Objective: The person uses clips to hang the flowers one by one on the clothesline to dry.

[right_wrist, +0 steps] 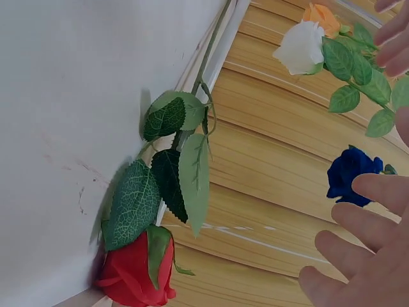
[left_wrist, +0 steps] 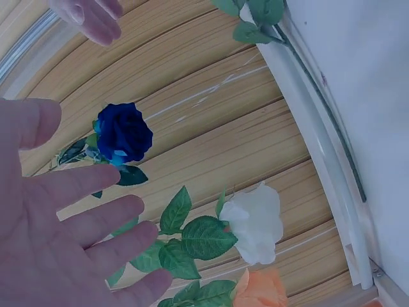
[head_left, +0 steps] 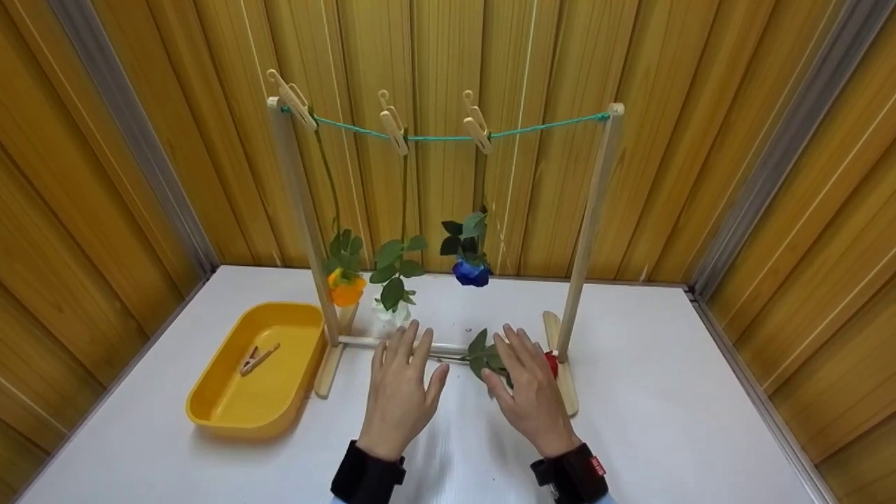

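A red rose (head_left: 552,362) (right_wrist: 135,268) lies on the white table (head_left: 665,392) along the rack's base bar, its leaves (head_left: 483,353) pointing left. My right hand (head_left: 526,378) (right_wrist: 364,256) hovers over it with fingers spread, holding nothing and apart from the flower. My left hand (head_left: 401,374) (left_wrist: 64,236) is flat and spread beside it, empty, in front of the base bar. On the wooden rack (head_left: 591,210), an orange rose (head_left: 346,288), a white rose (left_wrist: 255,222) and a blue rose (head_left: 470,273) hang head down from clothespins (head_left: 393,129) on a green string (head_left: 434,137).
A yellow tray (head_left: 210,399) with one loose clothespin (head_left: 257,358) sits left of the rack. Wooden panel walls close in the table at the back and both sides. The rack's feet (head_left: 568,388) lie close to my right hand.
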A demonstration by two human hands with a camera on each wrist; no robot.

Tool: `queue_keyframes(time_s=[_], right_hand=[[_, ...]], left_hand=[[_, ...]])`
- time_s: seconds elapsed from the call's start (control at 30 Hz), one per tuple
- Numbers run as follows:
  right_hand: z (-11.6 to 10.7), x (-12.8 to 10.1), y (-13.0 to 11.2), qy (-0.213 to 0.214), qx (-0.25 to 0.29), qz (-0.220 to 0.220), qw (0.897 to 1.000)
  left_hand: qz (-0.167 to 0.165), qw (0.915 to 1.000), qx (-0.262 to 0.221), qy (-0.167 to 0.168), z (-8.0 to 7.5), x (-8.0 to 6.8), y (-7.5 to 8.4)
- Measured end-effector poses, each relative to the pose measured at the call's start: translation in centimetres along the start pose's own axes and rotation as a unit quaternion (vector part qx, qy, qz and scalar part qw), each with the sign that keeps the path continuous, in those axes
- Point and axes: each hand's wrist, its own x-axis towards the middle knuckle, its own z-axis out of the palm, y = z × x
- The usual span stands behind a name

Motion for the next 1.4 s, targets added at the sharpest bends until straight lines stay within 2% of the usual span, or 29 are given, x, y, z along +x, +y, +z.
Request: queue_keyframes(time_s=[0.17, 0.4, 0.67, 0.83, 1.0, 1.27, 1.4], right_hand=[[0.2, -0.1, 0.0, -0.033, 0.003, 0.022, 0.999], [1.2, -0.3, -0.4, -0.049, 0.009, 0.022, 0.999], [2.8, 0.0, -1.6, -0.070, 0.050, 0.026, 0.996], [3.9, 0.6, -2.4, -0.075, 0.060, -0.001, 0.995], [4.8, 1.6, -3.3, -0.099, 0.071, -0.006, 0.993], [5.0, 3.1, -3.9, -0.146, 0.123, 0.003, 0.982], [4.8, 3.9, -4.0, -0.160, 0.130, 0.006, 0.978]], left_hand=[[-0.013, 0.9996, 0.011, -0.020, 0.2, -0.2, -0.7], [-0.032, 0.9985, 0.003, -0.044, 0.1, -0.2, -1.2], [-0.032, 0.9993, -0.003, -0.022, 0.0, -0.1, -1.7], [-0.039, 0.9992, -0.003, -0.009, -0.1, -0.2, -2.2], [-0.044, 0.9989, 0.010, -0.005, -0.5, -0.5, -2.9], [-0.051, 0.9974, 0.047, -0.022, -1.7, -1.1, -4.6], [-0.039, 0.9962, 0.070, -0.035, -2.7, -0.9, -5.7]])
